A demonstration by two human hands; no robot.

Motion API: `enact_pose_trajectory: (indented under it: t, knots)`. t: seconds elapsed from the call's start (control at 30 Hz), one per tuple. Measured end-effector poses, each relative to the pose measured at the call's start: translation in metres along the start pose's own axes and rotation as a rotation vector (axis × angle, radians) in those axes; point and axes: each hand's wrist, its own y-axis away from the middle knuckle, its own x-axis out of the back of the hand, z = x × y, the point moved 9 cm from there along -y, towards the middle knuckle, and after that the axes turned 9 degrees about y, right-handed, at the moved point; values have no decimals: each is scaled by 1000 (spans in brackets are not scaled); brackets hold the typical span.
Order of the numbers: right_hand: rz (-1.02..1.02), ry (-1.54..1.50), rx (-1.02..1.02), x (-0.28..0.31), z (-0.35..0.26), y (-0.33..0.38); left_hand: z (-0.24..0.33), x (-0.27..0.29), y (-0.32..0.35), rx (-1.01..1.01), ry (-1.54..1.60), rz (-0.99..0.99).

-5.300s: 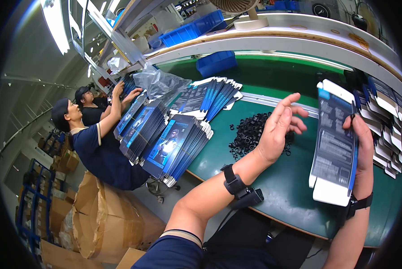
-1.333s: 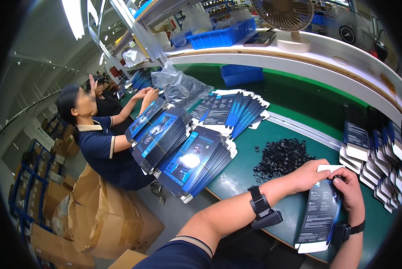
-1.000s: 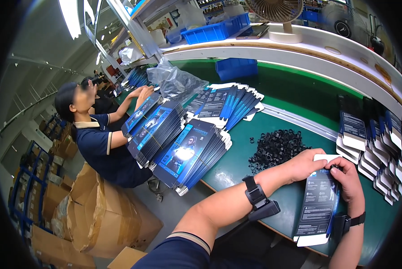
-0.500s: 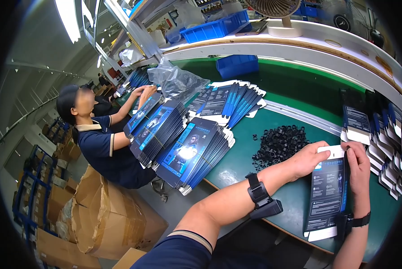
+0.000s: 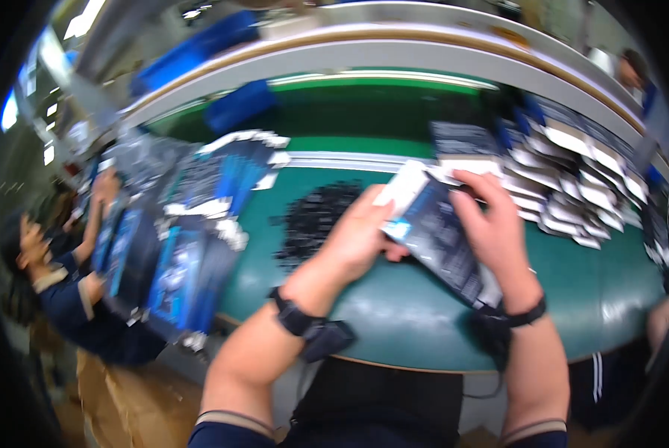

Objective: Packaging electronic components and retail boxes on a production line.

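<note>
The dark carton (image 5: 442, 243) is tilted above the middle of the green table (image 5: 603, 291), the left hand (image 5: 357, 235) pinching its white-flapped upper end between thumb and fingers while the right hand (image 5: 492, 224) curls at its right edge, blur hiding how firmly. Bare tabletop runs below it to the curved front edge and to the right past the forearm. A pile of small black pieces (image 5: 316, 216) crowds the left hand, overlapping cartons (image 5: 573, 179) block the far right, and banded carton stacks (image 5: 177, 276) fill the left end.
</note>
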Motion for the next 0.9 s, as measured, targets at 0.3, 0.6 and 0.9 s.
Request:
enact_pose_trajectory:
  t: [0.3,0.6,0.9]
  knots:
    - [40,-81,41,-6,7,3,-4,-18,-1,63,-114,-108]
    - [-33,-99,40,-17,-1,8,-6,-23,2,32,-202,-157]
    - [43,122,147,-21,-9,9,-3,-20,5,12,-233,-127]
